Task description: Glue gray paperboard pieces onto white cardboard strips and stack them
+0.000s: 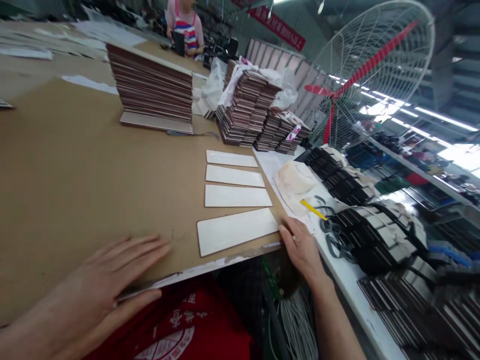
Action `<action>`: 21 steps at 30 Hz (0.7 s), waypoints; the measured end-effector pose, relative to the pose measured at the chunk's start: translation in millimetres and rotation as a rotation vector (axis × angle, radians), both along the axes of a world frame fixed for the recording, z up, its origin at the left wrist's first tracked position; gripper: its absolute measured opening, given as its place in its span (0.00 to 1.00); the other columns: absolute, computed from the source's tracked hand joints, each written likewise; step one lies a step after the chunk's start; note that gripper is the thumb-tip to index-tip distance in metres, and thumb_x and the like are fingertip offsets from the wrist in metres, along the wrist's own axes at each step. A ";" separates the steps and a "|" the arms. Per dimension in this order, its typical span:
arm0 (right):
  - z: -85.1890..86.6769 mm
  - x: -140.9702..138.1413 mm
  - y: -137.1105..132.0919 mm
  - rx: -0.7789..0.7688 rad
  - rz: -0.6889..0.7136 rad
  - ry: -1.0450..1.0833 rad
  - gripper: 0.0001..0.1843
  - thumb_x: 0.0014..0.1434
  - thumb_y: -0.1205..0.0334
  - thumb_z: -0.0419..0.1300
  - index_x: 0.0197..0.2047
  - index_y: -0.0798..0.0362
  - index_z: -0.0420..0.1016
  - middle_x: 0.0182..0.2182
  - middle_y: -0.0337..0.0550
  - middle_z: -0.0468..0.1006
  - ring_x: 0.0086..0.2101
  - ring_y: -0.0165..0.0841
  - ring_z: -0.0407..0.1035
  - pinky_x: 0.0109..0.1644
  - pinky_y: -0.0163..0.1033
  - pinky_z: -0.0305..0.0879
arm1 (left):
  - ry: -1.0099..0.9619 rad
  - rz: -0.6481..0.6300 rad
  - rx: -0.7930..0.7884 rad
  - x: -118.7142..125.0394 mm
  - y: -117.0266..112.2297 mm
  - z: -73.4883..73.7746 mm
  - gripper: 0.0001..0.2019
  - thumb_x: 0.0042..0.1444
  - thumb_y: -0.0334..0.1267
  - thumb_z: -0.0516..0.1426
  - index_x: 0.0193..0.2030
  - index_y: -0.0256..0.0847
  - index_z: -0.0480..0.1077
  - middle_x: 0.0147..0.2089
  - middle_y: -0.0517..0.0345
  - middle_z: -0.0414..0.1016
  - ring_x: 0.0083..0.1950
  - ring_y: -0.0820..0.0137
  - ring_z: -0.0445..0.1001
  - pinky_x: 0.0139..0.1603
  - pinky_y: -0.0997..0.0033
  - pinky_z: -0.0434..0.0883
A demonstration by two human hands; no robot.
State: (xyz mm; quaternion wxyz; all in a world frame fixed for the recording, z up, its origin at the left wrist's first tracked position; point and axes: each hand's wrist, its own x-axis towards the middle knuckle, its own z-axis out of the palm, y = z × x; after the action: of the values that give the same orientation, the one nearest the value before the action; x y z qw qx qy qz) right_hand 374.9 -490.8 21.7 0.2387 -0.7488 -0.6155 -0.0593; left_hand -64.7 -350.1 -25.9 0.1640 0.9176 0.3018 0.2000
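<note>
Several flat white rectangular panels lie in a column on the brown tabletop [93, 165]. Closest to me is a white panel [236, 232], turned slightly askew from the others; its right end meets the curled fingers of my right hand [300, 247], which appear to pinch that corner. Behind it lie another white panel [238, 196], a third panel [234, 176] and the farthest panel [231, 158]. My left hand [116, 270] rests at the front edge of the table, fingers stretched out on the surface and thumb below the edge, holding nothing.
A tall stack of brown-edged boards [157, 90] stands at the back. Bundled stacks [247, 107] sit right of it. On the white side table [348, 290] are a yellow tool [313, 209], grey straps and black bundles [375, 240]. A large fan [367, 75] and a co-worker [185, 30] are beyond.
</note>
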 end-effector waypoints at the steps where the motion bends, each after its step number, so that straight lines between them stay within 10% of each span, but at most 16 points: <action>1: -5.1 -2.4 -0.9 -0.007 0.018 -0.007 0.21 0.71 0.53 0.53 0.60 0.53 0.75 0.53 0.56 0.79 0.56 0.47 0.71 0.62 0.60 0.69 | 0.030 0.024 0.023 12.3 -6.2 -0.4 0.40 0.54 0.60 0.56 0.72 0.79 0.44 0.70 0.76 0.65 0.68 0.51 0.68 0.66 0.35 0.66; 6: -16.8 -19.9 4.6 -0.020 0.106 0.010 0.22 0.72 0.56 0.53 0.63 0.56 0.72 0.57 0.57 0.77 0.59 0.48 0.69 0.64 0.61 0.66 | 0.103 0.045 0.121 61.4 -12.7 5.7 0.45 0.60 0.60 0.54 0.78 0.60 0.35 0.72 0.53 0.63 0.71 0.48 0.64 0.68 0.34 0.64; 10: -20.4 -35.7 7.3 -0.020 0.140 0.019 0.22 0.72 0.56 0.53 0.63 0.56 0.72 0.58 0.57 0.77 0.59 0.49 0.69 0.63 0.62 0.67 | 0.149 0.067 0.114 59.2 -9.0 12.8 0.42 0.62 0.60 0.53 0.78 0.47 0.46 0.71 0.46 0.64 0.71 0.49 0.64 0.71 0.39 0.61; 21: -23.4 -130.1 38.8 0.032 0.476 -0.064 0.22 0.72 0.60 0.54 0.65 0.60 0.68 0.59 0.59 0.76 0.60 0.50 0.69 0.61 0.62 0.70 | 0.187 0.309 0.056 -65.8 -9.2 15.4 0.34 0.64 0.56 0.55 0.74 0.47 0.55 0.71 0.50 0.65 0.70 0.52 0.66 0.71 0.51 0.63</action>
State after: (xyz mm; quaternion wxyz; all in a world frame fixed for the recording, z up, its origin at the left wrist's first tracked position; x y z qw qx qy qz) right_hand 244.9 -452.1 -1.7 0.2381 -0.5765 -0.7809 -0.0346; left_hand -130.5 -359.3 -10.5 0.0768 0.8792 0.4475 0.1449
